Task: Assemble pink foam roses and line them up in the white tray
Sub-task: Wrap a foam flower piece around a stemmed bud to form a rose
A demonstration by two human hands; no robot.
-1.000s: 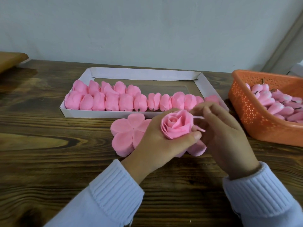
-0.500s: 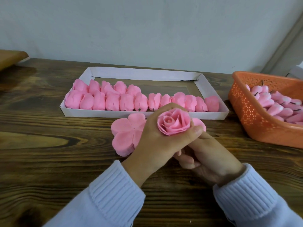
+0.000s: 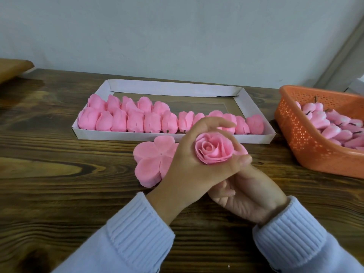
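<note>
On my feed the left hand [image 3: 189, 166] sits at centre frame, coming in from the lower left in a pale blue ribbed sleeve [image 3: 137, 231]. Its forefinger and thumb curl round a pink foam rose [image 3: 213, 149]. The bloom faces the camera, and the rose is held above the wooden table [image 3: 59, 194], just in front of the white tray [image 3: 173, 88]. The rose's underside is hidden behind that hand.

The right hand [image 3: 250, 196] lies below and right of it, tucked under the left, with the palm turned partly upward. Its fingertips vanish beneath the rose, so I cannot tell whether it grips anything or only supports.

Just left of the hands, a stack of flat five-lobed petal pieces [image 3: 151, 162] lies on the table. The left hand covers its right edge.

In the tray, at upper middle of frame, finished roses [image 3: 136, 121] lie on their sides along the near wall, doubled up at the left end. The raised forefinger partly blocks the ones at centre, so I can't count them.

At the right edge an orange perforated basket [image 3: 307, 146] is cut off by the frame. It holds pink buds [image 3: 338, 129] with dark stubs poking out, too blurred to make out further. A brown wooden edge [image 3: 13, 67] at far upper left is cut off too.
</note>
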